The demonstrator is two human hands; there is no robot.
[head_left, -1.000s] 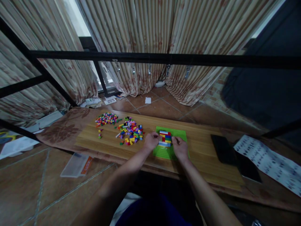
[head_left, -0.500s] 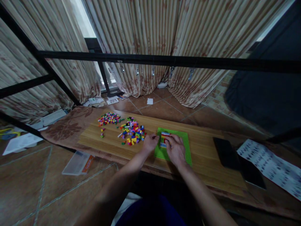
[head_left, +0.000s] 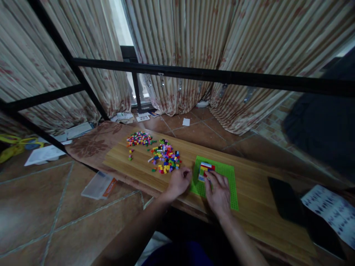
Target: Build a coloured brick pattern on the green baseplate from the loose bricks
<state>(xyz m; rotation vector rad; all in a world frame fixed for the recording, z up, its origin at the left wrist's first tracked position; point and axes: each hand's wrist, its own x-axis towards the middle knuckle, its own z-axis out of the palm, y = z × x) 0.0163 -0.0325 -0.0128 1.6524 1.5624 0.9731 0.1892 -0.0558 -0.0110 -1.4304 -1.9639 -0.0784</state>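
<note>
Grip of right hand (head_left: 219,191) is set, presumably for steadiness, at the multicoloured plastic-brick block (head_left: 204,169) atop the green studded baseplate (head_left: 232,183); left hand (head_left: 179,181) is held curled beside the baseplate's left edge. Closure on any brick cannot be told.

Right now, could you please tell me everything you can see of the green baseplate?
The green baseplate is a thin, four-sided, bright green sheet that looks like studded plastic. It lies flat on the wooden board. Multicoloured bricks sit on its left part. The right hand reaches over it, fingers at the bricks, hiding part of its surface; whether that hand touches it is unclear.
</note>
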